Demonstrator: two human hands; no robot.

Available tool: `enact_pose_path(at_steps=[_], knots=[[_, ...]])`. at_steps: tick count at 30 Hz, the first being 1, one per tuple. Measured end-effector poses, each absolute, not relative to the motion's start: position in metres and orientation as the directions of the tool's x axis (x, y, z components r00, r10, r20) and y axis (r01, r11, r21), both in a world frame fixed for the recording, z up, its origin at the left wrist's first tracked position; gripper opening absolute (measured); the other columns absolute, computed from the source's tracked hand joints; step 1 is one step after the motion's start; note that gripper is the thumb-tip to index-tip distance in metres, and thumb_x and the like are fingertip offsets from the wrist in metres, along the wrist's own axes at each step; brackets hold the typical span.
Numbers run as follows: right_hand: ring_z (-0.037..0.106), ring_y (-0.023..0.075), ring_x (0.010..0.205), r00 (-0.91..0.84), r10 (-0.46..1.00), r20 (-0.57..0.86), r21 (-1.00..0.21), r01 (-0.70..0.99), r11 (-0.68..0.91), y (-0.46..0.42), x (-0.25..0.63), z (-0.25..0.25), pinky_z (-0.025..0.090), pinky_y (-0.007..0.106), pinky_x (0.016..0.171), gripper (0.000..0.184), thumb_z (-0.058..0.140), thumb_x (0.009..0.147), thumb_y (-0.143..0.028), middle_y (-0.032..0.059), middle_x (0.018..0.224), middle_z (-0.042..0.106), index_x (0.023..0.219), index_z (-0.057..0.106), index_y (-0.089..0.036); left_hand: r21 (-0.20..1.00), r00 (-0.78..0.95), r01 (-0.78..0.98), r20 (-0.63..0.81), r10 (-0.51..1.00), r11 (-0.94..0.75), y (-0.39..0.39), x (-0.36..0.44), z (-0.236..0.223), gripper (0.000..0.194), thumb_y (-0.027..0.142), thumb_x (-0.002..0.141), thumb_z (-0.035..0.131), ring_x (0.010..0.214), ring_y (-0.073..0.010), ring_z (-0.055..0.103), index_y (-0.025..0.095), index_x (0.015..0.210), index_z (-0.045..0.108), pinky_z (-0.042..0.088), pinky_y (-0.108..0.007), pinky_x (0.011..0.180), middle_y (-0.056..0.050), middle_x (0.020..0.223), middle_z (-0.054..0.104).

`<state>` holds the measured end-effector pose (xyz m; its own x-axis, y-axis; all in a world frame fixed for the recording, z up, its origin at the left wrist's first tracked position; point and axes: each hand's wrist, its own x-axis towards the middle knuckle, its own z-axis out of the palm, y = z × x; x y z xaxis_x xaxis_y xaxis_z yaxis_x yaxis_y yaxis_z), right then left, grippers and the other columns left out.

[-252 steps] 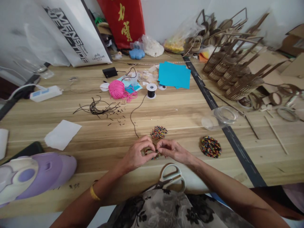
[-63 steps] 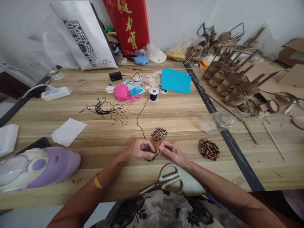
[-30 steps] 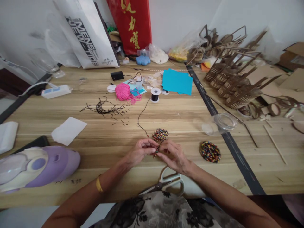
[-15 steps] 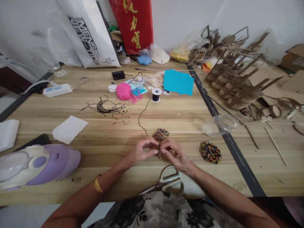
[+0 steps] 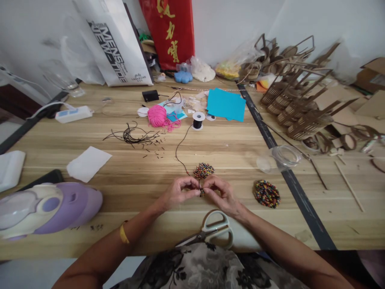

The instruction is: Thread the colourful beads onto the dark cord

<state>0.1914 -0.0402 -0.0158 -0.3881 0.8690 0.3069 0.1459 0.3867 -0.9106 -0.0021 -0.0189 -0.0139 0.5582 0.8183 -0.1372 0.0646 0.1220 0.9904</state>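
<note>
Beaded loop (image 5: pixel 202 194), seen hanging below the left hand (image 5: pixel 179 193) two seconds ago, now sits bunched between both hands, lower centre of frame. Left and right hand (image 5: pixel 223 195) grips pinch black cord (image 5: pixel 176 149); finding: close two-handed cord work.

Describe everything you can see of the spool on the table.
The spool stands upright on the wooden table, right of the pink yarn. Its round white ends look like plastic, the upper one with a central hole; black cord is wound between them. A loose black strand curves from it toward the left hand. Neither hand touches the spool.
</note>
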Motion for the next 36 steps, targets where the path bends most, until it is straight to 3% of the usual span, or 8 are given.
enact_pose_path(at_steps=[11,21,27,32,36], knots=[[0.051,0.0157,0.073,-0.432,0.870,0.238,-0.930,0.158,0.333,-0.043,0.188,-0.013,0.041,0.028,0.067,0.020,0.051,0.092,-0.032,0.0041,0.077,0.056,0.080,0.057,-0.017,0.992,0.538,0.126,-0.050,0.841,-0.022,-0.021,-0.001,-0.015,0.008,0.020,0.070,0.061,0.064,-0.0104,0.050,0.013,0.070,0.057,0.039,-0.021,0.062,-0.001,0.066,0.056],[0.045,0.0128,0.067,-0.485,0.874,0.023,-0.999,0.008,0.031,-0.044,0.186,-0.018,0.035,0.024,0.061,0.029,0.055,0.088,-0.042,0.0010,0.071,0.051,0.077,0.054,-0.016,0.988,0.541,0.152,-0.073,0.838,-0.012,-0.022,0.000,-0.020,0.005,0.016,0.065,0.059,0.058,-0.0089,0.046,0.013,0.064,0.054,0.036,-0.020,0.056,0.000,0.061,0.055],[0.042,0.0105,0.062,-0.491,0.871,-0.027,-0.999,-0.021,-0.043,-0.043,0.187,-0.019,0.033,0.022,0.056,0.033,0.057,0.086,-0.047,-0.0008,0.068,0.048,0.078,0.054,-0.016,0.990,0.564,0.085,-0.138,0.814,0.108,-0.020,-0.001,-0.027,0.012,0.020,0.066,0.065,0.060,-0.0099,0.051,0.012,0.068,0.056,0.038,-0.021,0.057,-0.001,0.064,0.058],[0.045,0.0103,0.058,-0.430,0.902,-0.042,-0.998,-0.022,-0.056,-0.040,0.188,-0.022,0.038,0.022,0.053,0.029,0.056,0.088,-0.045,-0.0006,0.067,0.051,0.082,0.056,-0.016,0.946,0.551,-0.053,-0.240,0.799,0.320,-0.017,-0.003,-0.025,0.020,0.027,0.069,0.072,0.066,-0.0122,0.059,0.011,0.075,0.061,0.044,-0.024,0.068,-0.003,0.069,0.066],[0.055,0.0168,0.079,-0.340,0.937,0.083,-0.995,0.025,0.097,-0.044,0.191,-0.009,0.048,0.028,0.064,0.029,0.055,0.088,-0.044,0.0059,0.091,0.057,0.105,0.059,-0.021,0.855,0.510,-0.241,-0.290,0.810,0.458,-0.014,-0.003,-0.020,0.025,0.032,0.068,0.076,0.063,-0.0117,0.060,0.010,0.070,0.063,0.043,-0.023,0.066,-0.003,0.064,0.066]])
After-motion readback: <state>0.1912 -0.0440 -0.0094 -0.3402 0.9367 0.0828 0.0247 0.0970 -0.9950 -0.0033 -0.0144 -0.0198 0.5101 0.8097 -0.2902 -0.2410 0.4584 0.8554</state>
